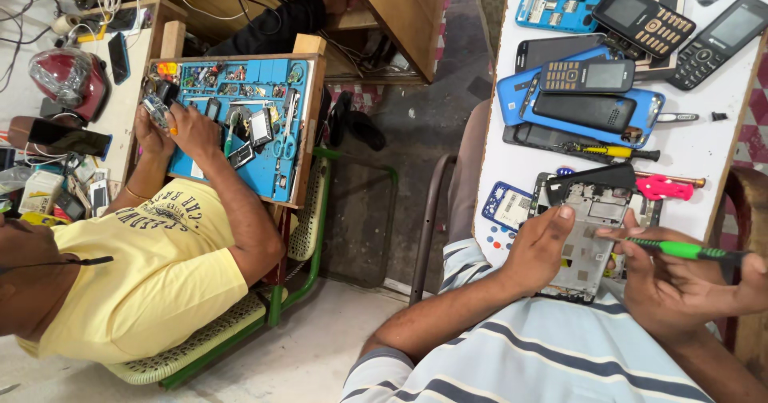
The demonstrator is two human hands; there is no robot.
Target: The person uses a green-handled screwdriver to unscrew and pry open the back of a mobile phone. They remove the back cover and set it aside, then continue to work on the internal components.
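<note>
Head view, looking down at a white worktop (552, 143). The left hand (542, 247) clamps its grip on the left edge of an opened phone frame (590, 231), which lies at the near edge of the worktop, its bare inner board facing up. The right hand (680, 283) has its grip closed around a green-handled screwdriver (676, 248), whose tip points left and rests over the frame's right side. Just beyond the frame lie a black phone cover (592, 180), a red-handled tool (662, 187) and a yellow-handled screwdriver (612, 152). Farther back sit several keypad phones (588, 76) and blue phone shells (512, 91). To the left, well apart, another person in a yellow shirt (152, 267) handles small parts over a blue mat (268, 175).
</note>
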